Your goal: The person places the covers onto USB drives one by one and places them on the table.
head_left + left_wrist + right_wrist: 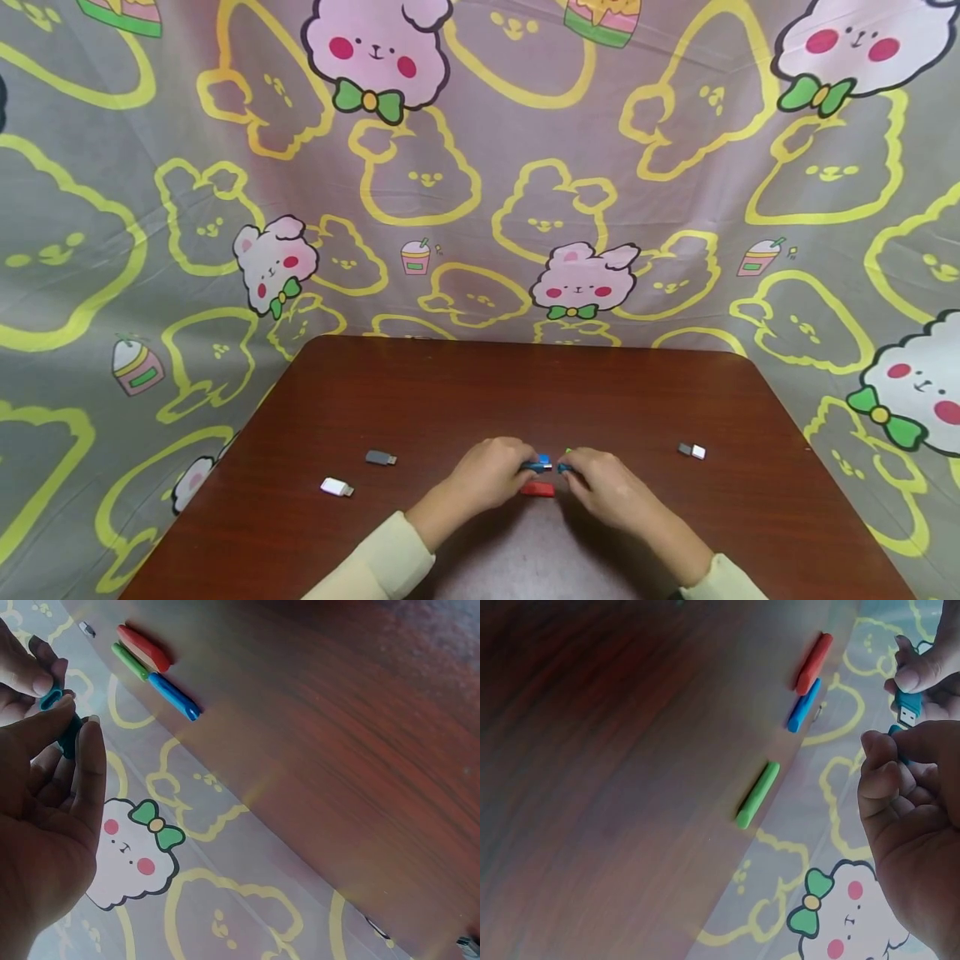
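My left hand point(491, 471) pinches a teal USB flash drive point(909, 705) between thumb and fingers, its metal plug bare and facing the right hand. My right hand point(611, 483) holds a small teal cap point(51, 697) in its fingertips. Plug and cap point at each other across a narrow gap, above the table. Just beyond and below the hands lie a red stick-shaped piece point(814, 664), a blue one point(804, 705) and a green one point(758, 795). The left hand partly covers the drive in the head view.
On the brown table point(420, 383), a grey USB drive point(381, 457) and a white USB drive point(336, 487) lie at left, plugs bare. A small grey piece point(685, 449) and a white piece point(698, 452) lie at right. A patterned cloth point(480, 167) hangs around the table.
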A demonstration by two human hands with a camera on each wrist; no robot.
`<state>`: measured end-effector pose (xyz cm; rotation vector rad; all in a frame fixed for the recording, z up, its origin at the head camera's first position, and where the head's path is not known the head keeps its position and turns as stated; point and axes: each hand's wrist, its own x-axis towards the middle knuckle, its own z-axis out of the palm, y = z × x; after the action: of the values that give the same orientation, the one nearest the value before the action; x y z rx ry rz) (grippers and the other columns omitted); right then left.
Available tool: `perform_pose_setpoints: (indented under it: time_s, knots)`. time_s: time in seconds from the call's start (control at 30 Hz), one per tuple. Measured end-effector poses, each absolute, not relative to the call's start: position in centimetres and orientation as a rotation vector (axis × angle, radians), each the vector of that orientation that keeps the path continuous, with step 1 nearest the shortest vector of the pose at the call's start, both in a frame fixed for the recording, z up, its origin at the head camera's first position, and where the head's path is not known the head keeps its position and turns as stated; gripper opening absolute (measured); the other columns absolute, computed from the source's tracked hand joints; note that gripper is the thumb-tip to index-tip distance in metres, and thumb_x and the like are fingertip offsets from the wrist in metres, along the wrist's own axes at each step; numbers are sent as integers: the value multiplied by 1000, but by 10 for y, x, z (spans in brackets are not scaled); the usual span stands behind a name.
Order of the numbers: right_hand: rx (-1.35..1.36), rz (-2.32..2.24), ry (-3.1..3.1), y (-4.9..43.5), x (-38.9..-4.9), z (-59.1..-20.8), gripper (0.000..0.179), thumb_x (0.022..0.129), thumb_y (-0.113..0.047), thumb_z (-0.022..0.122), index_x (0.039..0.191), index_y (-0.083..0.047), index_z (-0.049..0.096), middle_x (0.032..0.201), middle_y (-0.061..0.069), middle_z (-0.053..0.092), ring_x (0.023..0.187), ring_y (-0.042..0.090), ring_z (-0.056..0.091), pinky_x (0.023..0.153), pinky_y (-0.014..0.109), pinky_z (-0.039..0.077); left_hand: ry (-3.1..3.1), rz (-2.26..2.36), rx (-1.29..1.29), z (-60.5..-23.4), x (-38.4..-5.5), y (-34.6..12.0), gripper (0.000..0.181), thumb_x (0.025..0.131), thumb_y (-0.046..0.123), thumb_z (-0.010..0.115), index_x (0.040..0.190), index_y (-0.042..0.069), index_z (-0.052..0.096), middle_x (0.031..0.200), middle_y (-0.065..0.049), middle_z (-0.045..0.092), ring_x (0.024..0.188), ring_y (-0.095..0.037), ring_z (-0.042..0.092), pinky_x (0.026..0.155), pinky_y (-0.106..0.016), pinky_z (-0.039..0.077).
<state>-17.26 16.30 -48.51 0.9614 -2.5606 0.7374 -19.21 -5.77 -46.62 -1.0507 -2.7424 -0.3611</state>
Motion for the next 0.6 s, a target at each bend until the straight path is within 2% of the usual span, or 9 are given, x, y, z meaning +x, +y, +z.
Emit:
perform_pose_setpoints:
  time_s: [0.6]
  knots:
    - [980, 691, -2527, 158, -171, -485, 17, 84, -1, 74, 95, -13, 71, 89, -6, 70, 82, 7, 65, 69, 29, 56, -2667, -379, -1096, -467, -191, -52, 6, 87, 22, 80, 90, 20, 76, 81, 12, 67, 73, 0, 62, 62, -17, 50]
